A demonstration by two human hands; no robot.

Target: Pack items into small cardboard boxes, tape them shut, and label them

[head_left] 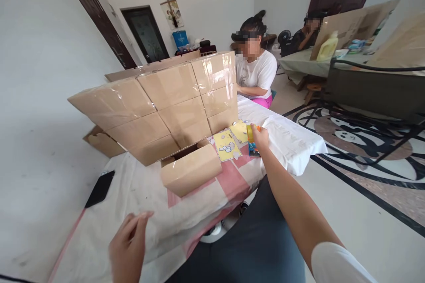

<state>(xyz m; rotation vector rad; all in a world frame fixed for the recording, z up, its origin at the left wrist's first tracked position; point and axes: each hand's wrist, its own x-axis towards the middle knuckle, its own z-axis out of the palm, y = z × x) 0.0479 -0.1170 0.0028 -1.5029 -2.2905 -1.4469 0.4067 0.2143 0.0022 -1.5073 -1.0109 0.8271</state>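
Observation:
My right hand (260,138) reaches to the far right part of the table, its fingers closed around a small yellow and orange object (249,132) whose kind I cannot make out. Just under it is a small blue item (253,149), partly covered by the hand. To its left lie two yellow cards with cartoon pictures, the nearer card (227,147) and the farther card (239,131). An open cardboard box (192,170) stands left of the cards. My left hand (128,243) hovers over the near left of the table, fingers curled together, with nothing visible in them.
A tall taped cardboard wall (175,101) stands across the table behind the box. A black phone-like slab (100,189) lies at the left edge on the pale tablecloth (139,185). Beyond the wall sits a person (257,73). A metal-framed chair (375,97) stands at right.

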